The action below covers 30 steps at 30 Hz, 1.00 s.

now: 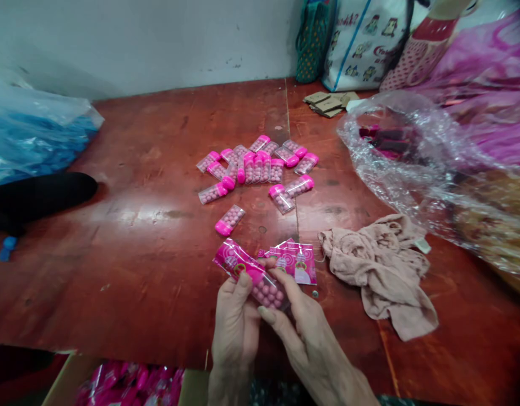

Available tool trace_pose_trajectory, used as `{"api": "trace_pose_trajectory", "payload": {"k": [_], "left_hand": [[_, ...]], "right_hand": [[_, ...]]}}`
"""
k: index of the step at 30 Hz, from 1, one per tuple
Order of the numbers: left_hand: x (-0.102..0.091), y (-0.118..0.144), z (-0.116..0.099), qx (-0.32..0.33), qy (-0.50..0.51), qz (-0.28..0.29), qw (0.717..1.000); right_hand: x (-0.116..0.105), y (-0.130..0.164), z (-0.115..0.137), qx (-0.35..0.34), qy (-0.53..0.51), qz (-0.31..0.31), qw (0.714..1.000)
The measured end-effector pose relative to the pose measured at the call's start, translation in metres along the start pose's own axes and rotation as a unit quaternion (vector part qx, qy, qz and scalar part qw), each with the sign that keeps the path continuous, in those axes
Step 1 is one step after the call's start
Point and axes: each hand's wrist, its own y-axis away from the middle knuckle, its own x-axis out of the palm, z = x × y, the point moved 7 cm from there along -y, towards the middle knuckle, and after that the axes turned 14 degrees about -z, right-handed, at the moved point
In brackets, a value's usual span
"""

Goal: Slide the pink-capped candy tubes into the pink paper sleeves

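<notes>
Head view: we pinch a vial [266, 291] in its pink sleeve [236, 263] between both hands, left hand [235, 329] closed around its lower side, right hand [304, 332] gripping with thumb and fingers above the table [150, 270]. Wrappers [297, 262] lie just beyond, a cloth [384, 270] to the right, more vials [260, 166] farther back.

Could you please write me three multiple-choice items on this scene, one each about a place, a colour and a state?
1. Where does the beige cloth lie?
A. right of the hands
B. on the blue bag
C. in the box

2. What colour are the tubes' caps?
A. green
B. pink
C. white

3. How is the sleeved tube held?
A. left hand only
B. lying untouched
C. by both hands

Answers:
1 A, it lies on the table, to their right.
2 B, the pile of tubes shows pink caps.
3 C, left hand and right hand both grip it.
</notes>
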Motion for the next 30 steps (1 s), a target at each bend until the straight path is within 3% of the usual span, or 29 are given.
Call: {"api": "trace_pose_trajectory", "payload": {"k": [3, 8, 14, 21, 25, 30], "left_hand": [[0.003, 0.003, -0.004, 0.006, -0.011, 0.008, 1.0], [0.005, 0.013, 0.014, -0.067, -0.033, -0.009, 0.997], [-0.006, 0.019, 0.016, -0.082, -0.042, -0.035, 0.995], [-0.008, 0.035, 0.032, -0.128, -0.061, 0.046, 0.989], [-0.003, 0.039, 0.033, -0.138, -0.049, 0.085, 0.986], [-0.003, 0.042, 0.024, -0.134, -0.059, 0.08, 0.986]], "right_hand": [[0.004, 0.001, -0.003, 0.062, -0.06, 0.021, 0.996], [0.0, 0.003, -0.007, 0.119, -0.1, -0.039, 0.987], [0.008, 0.007, -0.014, 0.218, -0.204, -0.024, 0.954], [0.008, 0.007, -0.016, 0.281, -0.329, -0.012, 0.902], [0.006, 0.004, -0.013, 0.289, -0.326, 0.015, 0.9], [0.008, 0.004, -0.014, 0.281, -0.306, 0.035, 0.909]]}}
